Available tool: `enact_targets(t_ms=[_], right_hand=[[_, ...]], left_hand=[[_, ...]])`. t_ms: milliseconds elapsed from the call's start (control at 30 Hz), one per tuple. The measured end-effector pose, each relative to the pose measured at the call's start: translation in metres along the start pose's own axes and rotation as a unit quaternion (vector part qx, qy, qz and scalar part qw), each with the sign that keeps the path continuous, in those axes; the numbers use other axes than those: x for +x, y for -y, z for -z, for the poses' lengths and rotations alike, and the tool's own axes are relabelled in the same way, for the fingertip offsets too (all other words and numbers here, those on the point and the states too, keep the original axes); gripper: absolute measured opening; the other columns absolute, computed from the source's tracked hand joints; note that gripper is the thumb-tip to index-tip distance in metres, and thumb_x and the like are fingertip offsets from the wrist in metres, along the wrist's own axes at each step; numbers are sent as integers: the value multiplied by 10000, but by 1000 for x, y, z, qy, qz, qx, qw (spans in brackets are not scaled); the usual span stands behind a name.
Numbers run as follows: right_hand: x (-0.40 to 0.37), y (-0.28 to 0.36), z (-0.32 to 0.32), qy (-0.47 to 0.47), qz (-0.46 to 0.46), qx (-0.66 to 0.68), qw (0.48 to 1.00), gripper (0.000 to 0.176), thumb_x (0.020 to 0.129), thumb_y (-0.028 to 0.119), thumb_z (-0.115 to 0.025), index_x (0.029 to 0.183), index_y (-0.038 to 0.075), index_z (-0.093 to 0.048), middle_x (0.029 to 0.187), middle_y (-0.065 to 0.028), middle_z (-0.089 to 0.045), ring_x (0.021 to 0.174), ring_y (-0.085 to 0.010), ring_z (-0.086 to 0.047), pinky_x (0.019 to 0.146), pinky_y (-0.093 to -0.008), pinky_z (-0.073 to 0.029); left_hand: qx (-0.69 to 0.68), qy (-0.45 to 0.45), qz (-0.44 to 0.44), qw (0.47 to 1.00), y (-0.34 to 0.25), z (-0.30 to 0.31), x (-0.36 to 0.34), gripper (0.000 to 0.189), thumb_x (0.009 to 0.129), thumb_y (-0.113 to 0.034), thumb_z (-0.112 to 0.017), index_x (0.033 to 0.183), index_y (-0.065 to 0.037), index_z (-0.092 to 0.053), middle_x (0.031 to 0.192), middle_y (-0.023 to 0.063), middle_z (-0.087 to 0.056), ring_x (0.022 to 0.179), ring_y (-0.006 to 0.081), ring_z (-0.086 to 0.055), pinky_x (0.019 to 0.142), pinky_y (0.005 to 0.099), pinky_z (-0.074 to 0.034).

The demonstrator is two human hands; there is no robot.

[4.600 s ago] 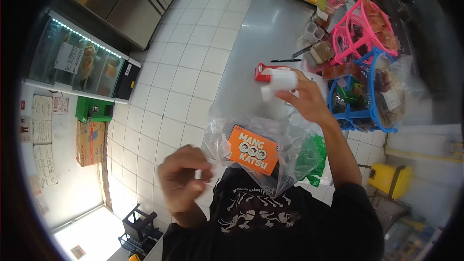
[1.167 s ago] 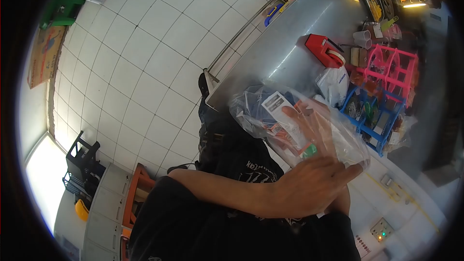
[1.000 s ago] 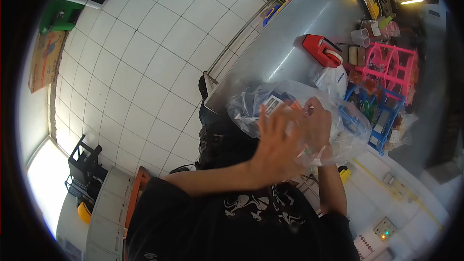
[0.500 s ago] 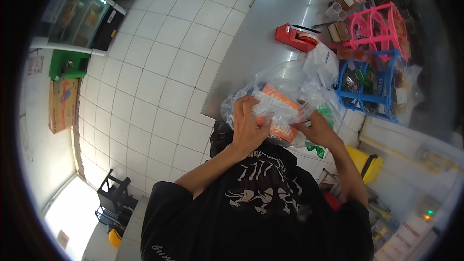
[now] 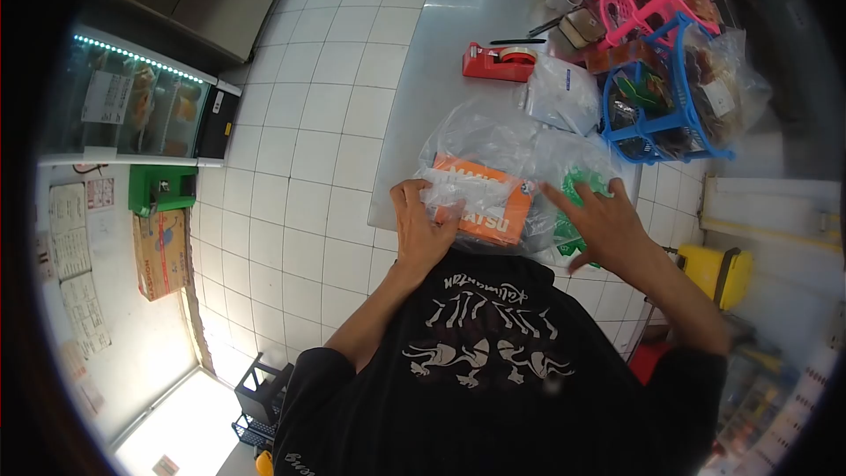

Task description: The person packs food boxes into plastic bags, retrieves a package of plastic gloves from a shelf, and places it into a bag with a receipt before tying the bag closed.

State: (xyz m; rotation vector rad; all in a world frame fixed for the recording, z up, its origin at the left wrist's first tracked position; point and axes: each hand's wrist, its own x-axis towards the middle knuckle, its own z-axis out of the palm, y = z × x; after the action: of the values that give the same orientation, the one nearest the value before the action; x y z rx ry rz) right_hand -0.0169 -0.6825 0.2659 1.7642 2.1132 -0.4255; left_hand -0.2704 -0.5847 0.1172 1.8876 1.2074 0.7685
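Observation:
An orange box (image 5: 483,227) with white lettering lies inside a clear plastic bag (image 5: 485,128) at the near edge of the metal table. My left hand (image 5: 423,227) grips the box's left end through the plastic, thumb over its top and fingers curled at the side. Off the box's right end, my right hand (image 5: 608,227) is open with its fingers spread, over a clear bag with green print (image 5: 577,203). That bag overlaps the right side of the box's bag.
Farther back on the metal table (image 5: 432,79) are a red tape dispenser (image 5: 485,63) and a white plastic packet (image 5: 564,92). To the right stand a blue basket (image 5: 648,137) and a pink basket (image 5: 630,4), both holding packets. White floor tiles (image 5: 308,159) lie left of the table.
My right hand has let go of the box's right end and moved right, its fingers spreading. The box now lies flatter with more lettering showing. My left hand stays at its left end.

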Motion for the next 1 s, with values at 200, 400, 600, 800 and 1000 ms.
enact_targets(t_ms=[200,400,600,800,1000], right_hand=[[-14,-2,24,-195,161,0,967,502,792,10,-618,1275,131,-556,797,-53,-612,837,-216,-608,896,-437,-387],[53,12,16,-234,137,-68,960,323,779,10,-600,1067,125,-687,732,-22,-570,795,-198,-585,870,-409,-379],[53,-3,27,-167,157,-79,970,108,750,92,-657,648,113,-685,954,-87,-645,1016,-209,-559,891,-399,-381],[38,23,55,-128,271,-140,944,303,823,111,-633,1122,136,-678,1361,-109,-532,1170,-232,-512,904,-411,-396],[86,3,-2,-69,223,-141,962,323,818,101,-636,1138,132,-648,1110,-67,-646,1075,-199,-532,927,-406,-379]], left_hand=[[-6,-13,-4,1000,2,-6,-5,572,773,-180,-790,1161,22,-421,1148,218,-403,1036,380,-481,876,449,-442],[-18,-26,-33,999,10,-9,-7,584,772,-197,-801,1160,14,-420,1150,219,-404,1049,387,-480,882,458,-442],[-15,-37,-63,997,9,-4,-12,607,752,-179,-792,1220,-26,-435,1199,231,-405,1112,418,-468,918,487,-431],[0,-27,-73,997,27,-3,-16,569,686,-103,-766,1196,-69,-517,1295,247,-403,1189,443,-445,971,503,-411],[-72,-28,-86,993,35,-11,-18,536,685,-121,-771,1166,-75,-539,1311,241,-406,1196,445,-443,977,500,-406]])
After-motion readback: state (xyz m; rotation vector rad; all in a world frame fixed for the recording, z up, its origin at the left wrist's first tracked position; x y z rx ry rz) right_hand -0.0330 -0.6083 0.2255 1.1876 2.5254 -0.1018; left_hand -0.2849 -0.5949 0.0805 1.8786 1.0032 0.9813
